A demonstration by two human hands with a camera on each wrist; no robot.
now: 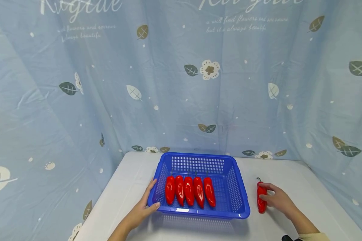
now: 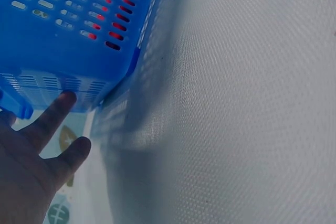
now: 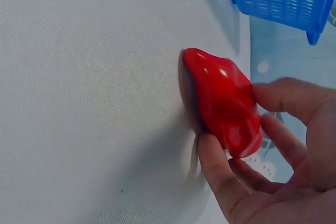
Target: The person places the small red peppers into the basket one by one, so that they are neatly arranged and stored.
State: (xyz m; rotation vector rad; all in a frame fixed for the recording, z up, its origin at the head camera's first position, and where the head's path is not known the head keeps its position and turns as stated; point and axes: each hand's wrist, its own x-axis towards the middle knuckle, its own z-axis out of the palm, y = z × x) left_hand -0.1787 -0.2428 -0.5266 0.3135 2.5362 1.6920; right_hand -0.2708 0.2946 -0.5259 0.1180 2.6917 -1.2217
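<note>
A blue plastic basket (image 1: 196, 216) stands on the white table, with several glossy red peppers (image 1: 189, 190) lying side by side in it, dark stems toward the back wall. My left hand (image 1: 141, 209) rests against the basket's left side near the front corner, its fingers fairly straight and spread; one fingertip touches the basket wall (image 2: 52, 45) in the left wrist view. To the right of the basket, my right hand (image 1: 279, 201) holds another red pepper (image 3: 223, 98) between thumb and fingers. That pepper appears to lie on the table, its dark stem pointing away from me.
The white tabletop (image 1: 132, 180) reaches back to a blue curtain (image 1: 175, 83) printed with leaves and flowers, which also hangs along both sides. A gap of bare table separates the basket's right rim from the pepper in my right hand.
</note>
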